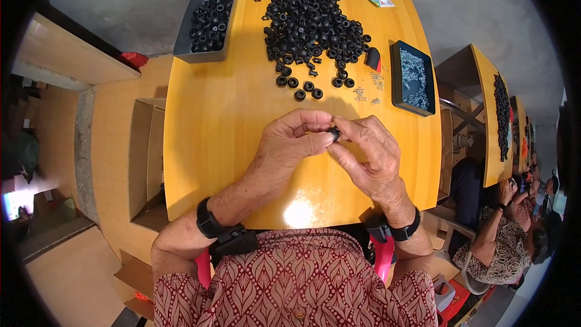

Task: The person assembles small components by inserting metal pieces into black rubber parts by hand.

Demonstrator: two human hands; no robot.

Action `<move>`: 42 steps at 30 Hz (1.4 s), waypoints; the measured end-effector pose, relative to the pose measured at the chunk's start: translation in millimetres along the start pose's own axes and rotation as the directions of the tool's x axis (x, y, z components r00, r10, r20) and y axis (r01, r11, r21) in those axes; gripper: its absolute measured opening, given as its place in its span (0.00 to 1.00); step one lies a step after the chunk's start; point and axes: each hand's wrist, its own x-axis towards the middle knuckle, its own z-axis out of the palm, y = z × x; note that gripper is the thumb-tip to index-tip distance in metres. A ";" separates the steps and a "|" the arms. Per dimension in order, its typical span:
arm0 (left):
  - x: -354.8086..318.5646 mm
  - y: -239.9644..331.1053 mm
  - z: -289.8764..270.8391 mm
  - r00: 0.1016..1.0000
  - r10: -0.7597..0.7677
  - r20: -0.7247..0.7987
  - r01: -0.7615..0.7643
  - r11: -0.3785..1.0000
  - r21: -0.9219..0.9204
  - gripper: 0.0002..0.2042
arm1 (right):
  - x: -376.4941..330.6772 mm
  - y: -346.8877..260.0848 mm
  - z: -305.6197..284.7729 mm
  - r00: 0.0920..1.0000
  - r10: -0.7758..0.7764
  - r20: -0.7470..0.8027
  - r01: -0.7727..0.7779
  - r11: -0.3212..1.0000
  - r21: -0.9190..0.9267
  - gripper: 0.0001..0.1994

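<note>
Both hands meet over the near half of the yellow table [206, 127]. Between the fingertips of my left hand [293, 139] is a small round black part [333, 134], pinched by thumb and forefinger. My right hand [370, 151] closes its thumb and forefinger on the same part from the other side. The fingers hide much of it, so its face cannot be made out. Beyond my hands spreads a heap of similar black round parts [311, 24], several lying loose at its near edge. Little piles of small silvery pieces [361, 94] lie just past my right hand.
A grey bin of black parts [181, 48] stands at the far left. A dark tray [396, 94] of small silvery pieces sits at the right edge. A black and red object [373, 59] lies beside the heap. Other people [502, 242] sit at tables on the right.
</note>
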 end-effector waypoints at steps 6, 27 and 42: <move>2.5 3.2 -5.0 0.998 -0.055 -0.006 0.055 0.988 0.141 0.13 | -2.2 2.9 4.0 0.996 -0.079 -0.030 0.076 0.991 -0.110 0.18; 6.3 -1.2 -1.6 0.995 -0.098 -0.001 0.097 0.984 0.147 0.12 | 5.0 11.8 -6.9 0.981 -0.157 0.110 0.178 0.962 -0.207 0.20; 2.9 -2.3 0.8 0.997 -0.078 0.009 0.072 0.956 0.286 0.13 | 4.4 6.3 -11.2 0.974 -0.168 0.153 0.206 0.936 -0.285 0.19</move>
